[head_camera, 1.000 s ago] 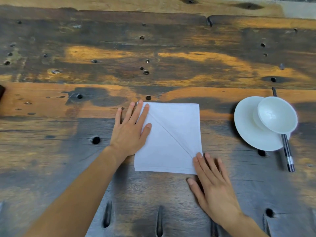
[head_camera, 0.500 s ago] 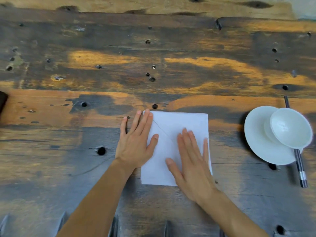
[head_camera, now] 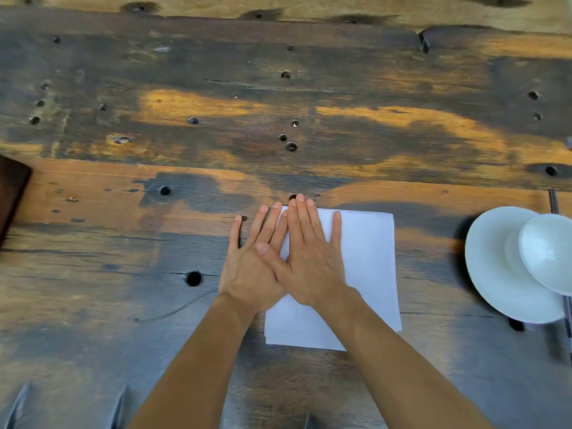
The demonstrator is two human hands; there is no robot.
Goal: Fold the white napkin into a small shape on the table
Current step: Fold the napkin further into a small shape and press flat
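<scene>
The white napkin point(head_camera: 368, 274) lies flat as a folded square on the worn wooden table point(head_camera: 216, 119), just in front of me. My left hand point(head_camera: 250, 270) rests flat, fingers spread, on the napkin's upper left corner and the wood beside it. My right hand point(head_camera: 312, 261) lies flat on the napkin's left half, its thumb crossing over my left hand. Both palms press down and neither grips anything. The diagonal crease is hidden under my hands.
A white plate point(head_camera: 495, 267) with a white bowl point(head_camera: 548, 252) on it sits at the right edge, dark chopsticks point(head_camera: 568, 323) partly under them. A dark object point(head_camera: 10, 193) pokes in at the left edge. The tabletop has many small holes.
My right hand has slid from the napkin's lower right corner up and left across it, ending beside and partly over my left hand. My left hand stayed on the upper left corner.
</scene>
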